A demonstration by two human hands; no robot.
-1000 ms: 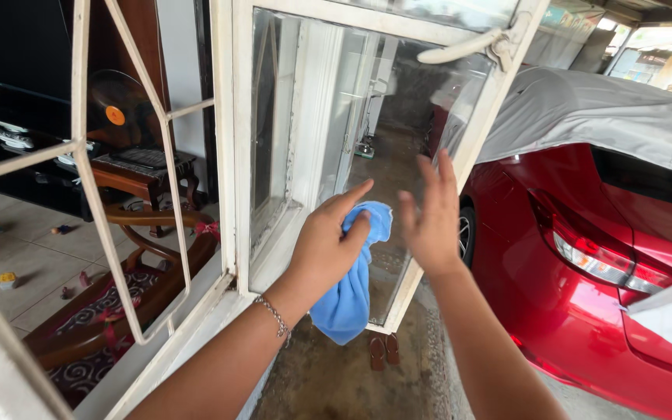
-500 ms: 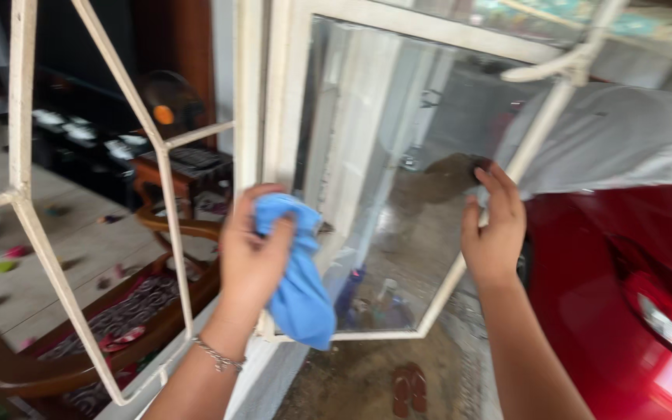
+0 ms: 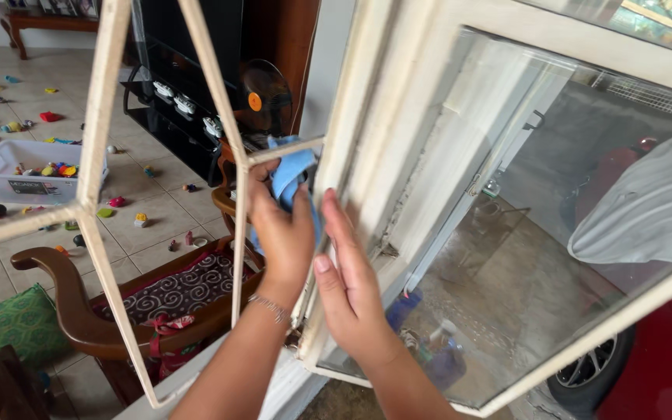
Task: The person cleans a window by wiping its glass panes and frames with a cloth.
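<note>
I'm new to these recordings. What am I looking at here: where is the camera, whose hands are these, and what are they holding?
The single view comes from a camera worn on a person's head, looking down at their own two bare hands; there is no machine. The left hand, with a bracelet at the wrist, grips a blue cloth against the white window frame. The right hand lies open and flat on the same frame, holding nothing. Through the metal grille you see a tiled floor scattered with toys, a plastic bin and a wooden chair. Beyond the glass stands a red car under a grey cover.

Toy-strewn tiled floor (image 3: 157, 210), wooden sofa (image 3: 103, 327)
</note>
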